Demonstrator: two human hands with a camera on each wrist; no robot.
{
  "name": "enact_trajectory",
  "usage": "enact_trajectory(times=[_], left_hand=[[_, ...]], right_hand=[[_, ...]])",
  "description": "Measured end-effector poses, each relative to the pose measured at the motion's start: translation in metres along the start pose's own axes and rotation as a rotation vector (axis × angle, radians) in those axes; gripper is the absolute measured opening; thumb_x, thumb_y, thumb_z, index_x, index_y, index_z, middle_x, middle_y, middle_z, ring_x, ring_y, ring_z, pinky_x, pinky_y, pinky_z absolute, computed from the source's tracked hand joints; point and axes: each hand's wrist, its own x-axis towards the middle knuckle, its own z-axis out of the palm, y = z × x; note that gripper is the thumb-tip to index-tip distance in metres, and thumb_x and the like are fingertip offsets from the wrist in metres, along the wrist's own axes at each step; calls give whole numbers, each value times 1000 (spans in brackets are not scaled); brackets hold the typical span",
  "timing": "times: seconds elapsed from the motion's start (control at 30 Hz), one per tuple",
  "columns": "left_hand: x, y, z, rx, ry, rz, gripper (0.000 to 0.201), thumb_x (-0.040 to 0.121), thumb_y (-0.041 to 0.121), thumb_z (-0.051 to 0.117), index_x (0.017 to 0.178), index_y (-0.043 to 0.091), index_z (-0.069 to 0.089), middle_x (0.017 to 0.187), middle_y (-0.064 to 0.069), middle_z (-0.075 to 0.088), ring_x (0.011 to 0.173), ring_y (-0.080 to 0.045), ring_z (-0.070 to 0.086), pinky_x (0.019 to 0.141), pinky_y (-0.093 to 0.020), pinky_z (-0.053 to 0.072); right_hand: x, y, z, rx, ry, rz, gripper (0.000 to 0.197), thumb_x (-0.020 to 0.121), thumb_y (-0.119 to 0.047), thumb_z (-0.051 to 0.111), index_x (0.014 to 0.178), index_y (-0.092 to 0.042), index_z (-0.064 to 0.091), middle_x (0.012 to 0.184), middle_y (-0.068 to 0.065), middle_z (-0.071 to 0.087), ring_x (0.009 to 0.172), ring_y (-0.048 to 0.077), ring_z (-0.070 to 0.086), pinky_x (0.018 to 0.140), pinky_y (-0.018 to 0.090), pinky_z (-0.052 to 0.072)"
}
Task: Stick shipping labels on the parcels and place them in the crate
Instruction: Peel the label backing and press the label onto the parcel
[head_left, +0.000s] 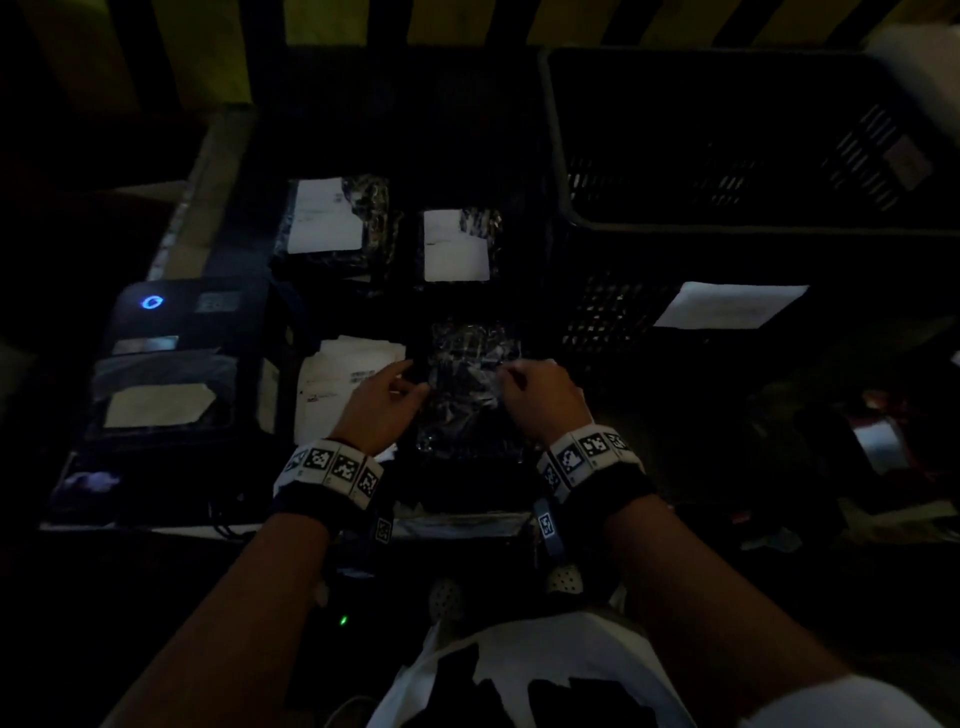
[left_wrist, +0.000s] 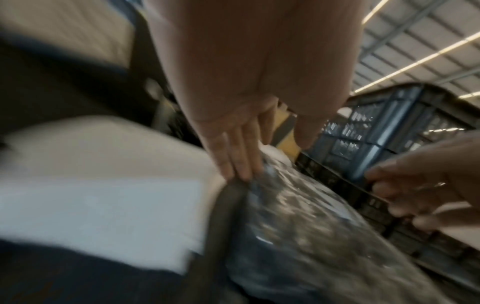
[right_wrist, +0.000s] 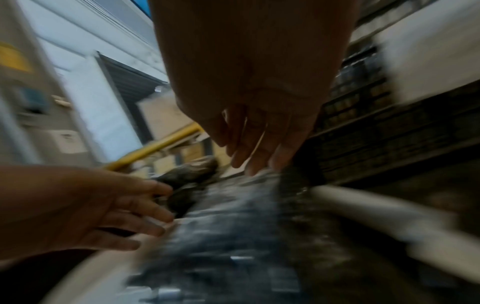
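- The unlabelled parcel, wrapped in shiny crinkly film, lies flat on the counter right in front of the person, with a hand at each side.
- The left hand has straight fingers pressed on the parcel's left edge, nothing clenched. The right hand sits at the right edge with fingers bent, but it's too blurry to tell if its grip has the wrap or just touches it.
- Main risk imo: that film looks slippery, so a one-sided lift could let the parcel slide or twist out.
- The loose label sheets lie just beside the left hand, touching the parcel's edge. Dragging the parcel left could scuff or scatter them.
- Two labelled parcels sit further back, so pushing forward runs into them.
- The crate stands at the right, its rim higher than the counter, so the parcel has to go up and over. A low swing would clip the wall.
- The printer blocks the far left. The clearest room is straight up.
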Motion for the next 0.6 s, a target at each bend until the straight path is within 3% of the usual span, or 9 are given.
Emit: enact_trajectory(times=[0.07,0.1,0.17,0.23,0.33,0.4,0.47,0.53,0.6], left_hand=[[-7,-16,-13,46,63,17,40,92,28,56,129,16,50,108,-7,63,106,-24,59,84,-30,45],[-11,-25,-18,75,101,39,39,92,25,56,129,15,49,112,-9,61,110,-26,56,87,-31,44],[-17,-44,-23,174,139,54,47,92,19,54,136,12,41,134,-14,47,127,-30,42,103,-37,37],[-21,-61,-26,290,93,-31,62,93,19,51,146,9,22,153,-16,19,141,-32,18,115,-41,23],[-26,-80,-26,338,4,-196,78,94,25,49,149,9,-4,157,-10,-14,145,-33,4,116,-42,21],[-28,-87,-26,338,-33,-195,82,94,26,49,148,9,-10,156,-8,-21,145,-34,10,114,-43,26],[-27,-92,-27,318,-79,-188,83,94,27,49,148,10,-11,155,-7,-23,144,-34,14,112,-43,30],[-27,-94,-29,290,-99,-180,82,94,27,50,149,11,-10,155,-7,-24,144,-33,16,112,-42,31],[-27,-95,-30,269,-95,-175,82,94,27,50,149,12,-9,155,-7,-23,144,-33,17,111,-41,31]], right_hand=[[5,-19,14,53,-60,-92,27,95,-24,48,107,-12,69,107,13,70,104,29,64,89,36,50],[6,-30,21,63,-106,-126,27,94,-20,48,108,-9,68,109,15,69,106,31,63,90,38,49],[8,-51,37,71,-206,-147,28,94,-15,49,114,-6,66,118,14,66,113,28,60,96,33,45],[10,-69,54,101,-286,-132,28,92,-12,53,116,-2,65,118,15,67,110,28,62,93,32,47],[16,-90,81,89,-354,-44,18,88,-18,62,92,-1,67,93,16,68,86,30,66,75,37,56],[22,-98,95,35,-345,24,27,86,-25,63,65,-11,53,67,6,58,60,23,59,52,29,48],[25,-102,107,-24,-326,55,38,86,-27,62,56,-14,43,57,2,48,49,19,49,43,23,38],[25,-105,113,-48,-340,75,31,86,-30,64,66,-9,55,63,3,51,57,23,56,47,24,41],[27,-104,119,-13,-326,100,26,85,-30,67,88,-4,64,75,5,55,73,27,62,54,25,44]])
